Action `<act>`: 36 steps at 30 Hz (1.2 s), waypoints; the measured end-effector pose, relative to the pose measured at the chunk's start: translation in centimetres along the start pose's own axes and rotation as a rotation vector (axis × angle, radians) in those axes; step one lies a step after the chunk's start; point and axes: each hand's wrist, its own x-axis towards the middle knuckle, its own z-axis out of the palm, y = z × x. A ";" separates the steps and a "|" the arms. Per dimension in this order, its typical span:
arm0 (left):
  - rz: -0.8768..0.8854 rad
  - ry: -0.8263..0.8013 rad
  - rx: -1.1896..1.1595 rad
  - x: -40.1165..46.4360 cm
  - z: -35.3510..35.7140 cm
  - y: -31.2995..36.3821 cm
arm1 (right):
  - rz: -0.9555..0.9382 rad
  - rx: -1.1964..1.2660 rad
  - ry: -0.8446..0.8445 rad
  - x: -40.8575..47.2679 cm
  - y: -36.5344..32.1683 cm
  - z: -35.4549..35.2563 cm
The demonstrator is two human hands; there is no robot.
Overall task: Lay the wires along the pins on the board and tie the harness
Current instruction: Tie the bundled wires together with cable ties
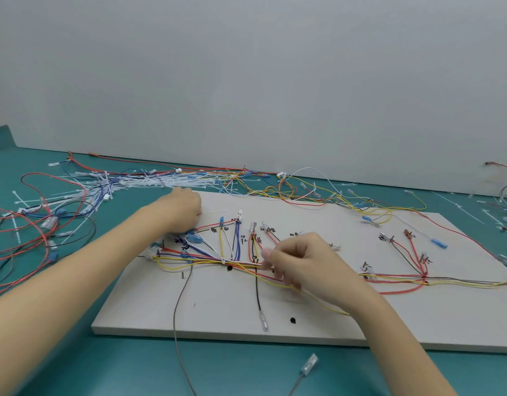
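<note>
Along the middle of the white board [318, 315], the wire bundle [206, 260] of yellow, red and blue strands runs between the pins from the white connector [149, 253] near the left edge to the far right edge, and the right hand [300, 261] pinches it mid-run, fingers curled round the strands. Nearer the board's back left corner, the left hand [183, 208] has its fingers curled on a thin white cable tie [215, 212]. Behind the board, loose white ties [166, 181] and spare wires [32, 224] litter the green table [89, 367].
</note>
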 end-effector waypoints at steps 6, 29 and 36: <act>-0.031 0.025 -0.181 -1.2 -2.1 0.9 | -0.071 0.137 0.308 0.7 0.0 -0.4; 0.259 -0.079 -0.695 -7.2 -2.1 7.7 | -0.005 0.434 0.344 1.2 0.1 -0.5; 0.252 0.031 -0.687 -7.0 -0.8 6.6 | 0.034 0.259 0.516 1.3 0.8 -2.2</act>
